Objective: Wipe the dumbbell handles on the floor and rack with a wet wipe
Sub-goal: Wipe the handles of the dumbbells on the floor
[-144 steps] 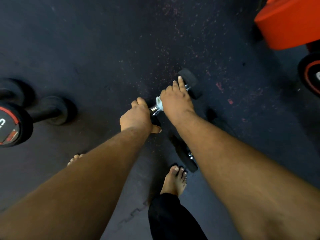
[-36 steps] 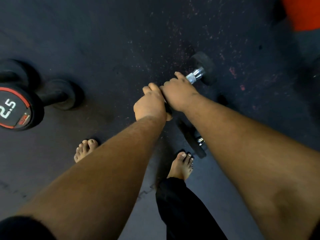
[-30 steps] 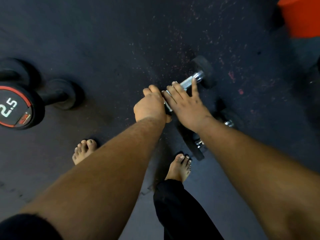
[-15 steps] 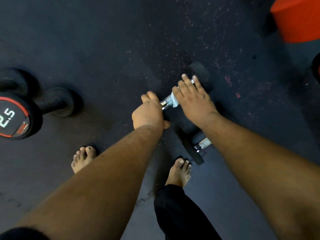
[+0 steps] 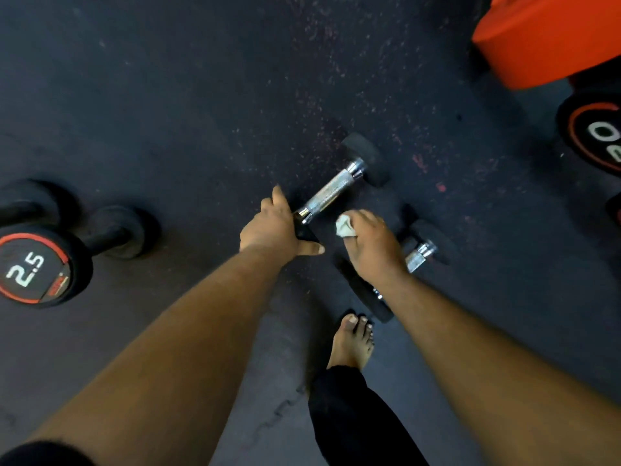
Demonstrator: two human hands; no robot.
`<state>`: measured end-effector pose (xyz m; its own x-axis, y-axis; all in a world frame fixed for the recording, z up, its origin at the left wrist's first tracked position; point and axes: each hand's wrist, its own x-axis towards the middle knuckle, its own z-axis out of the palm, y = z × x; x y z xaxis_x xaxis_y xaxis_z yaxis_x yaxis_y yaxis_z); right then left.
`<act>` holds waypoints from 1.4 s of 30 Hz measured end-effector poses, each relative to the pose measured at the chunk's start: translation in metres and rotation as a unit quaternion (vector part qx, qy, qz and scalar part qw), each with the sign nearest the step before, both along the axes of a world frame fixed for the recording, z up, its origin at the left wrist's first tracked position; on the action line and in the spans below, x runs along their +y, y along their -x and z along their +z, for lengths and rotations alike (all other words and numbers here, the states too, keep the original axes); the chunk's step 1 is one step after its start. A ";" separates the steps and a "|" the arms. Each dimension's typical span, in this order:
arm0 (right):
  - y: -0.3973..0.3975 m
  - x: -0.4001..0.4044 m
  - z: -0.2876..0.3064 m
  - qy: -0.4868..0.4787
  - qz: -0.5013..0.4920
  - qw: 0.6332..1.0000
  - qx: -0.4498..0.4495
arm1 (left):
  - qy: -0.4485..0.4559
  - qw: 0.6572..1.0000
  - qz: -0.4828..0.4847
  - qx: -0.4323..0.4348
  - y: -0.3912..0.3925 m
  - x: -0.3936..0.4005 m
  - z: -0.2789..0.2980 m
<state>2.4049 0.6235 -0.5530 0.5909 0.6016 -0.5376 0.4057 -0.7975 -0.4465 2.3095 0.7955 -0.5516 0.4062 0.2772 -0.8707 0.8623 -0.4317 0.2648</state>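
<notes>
A small black dumbbell with a knurled chrome handle point(image 5: 331, 193) lies on the dark rubber floor. My left hand point(image 5: 272, 228) grips its near end weight and covers it. My right hand point(image 5: 371, 245) holds a crumpled white wet wipe point(image 5: 344, 227), off the first handle and just above a second small dumbbell point(image 5: 420, 257). That second dumbbell's handle is mostly hidden under my right hand and wrist.
A 2.5 dumbbell point(image 5: 32, 264) with red ring lies at the left. An orange padded object point(image 5: 551, 35) and a large black weight point(image 5: 594, 136) are at the right. My bare right foot point(image 5: 351, 341) stands just below the second dumbbell.
My right hand with the wipe has left the first dumbbell's handle and moved down-right over the second dumbbell. The chrome handle is now bare. My left hand stayed on the end weight.
</notes>
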 end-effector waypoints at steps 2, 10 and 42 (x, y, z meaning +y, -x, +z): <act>0.021 -0.006 -0.001 0.075 -0.093 0.989 0.089 | 0.057 0.996 0.040 -0.050 0.013 0.011 -0.002; 0.062 0.004 -0.020 0.048 -0.107 0.993 0.031 | 0.036 0.983 -0.071 -0.168 0.034 0.044 -0.026; 0.061 0.195 0.081 -0.139 -0.436 0.812 0.362 | 0.121 0.725 0.662 -0.148 0.057 0.128 0.105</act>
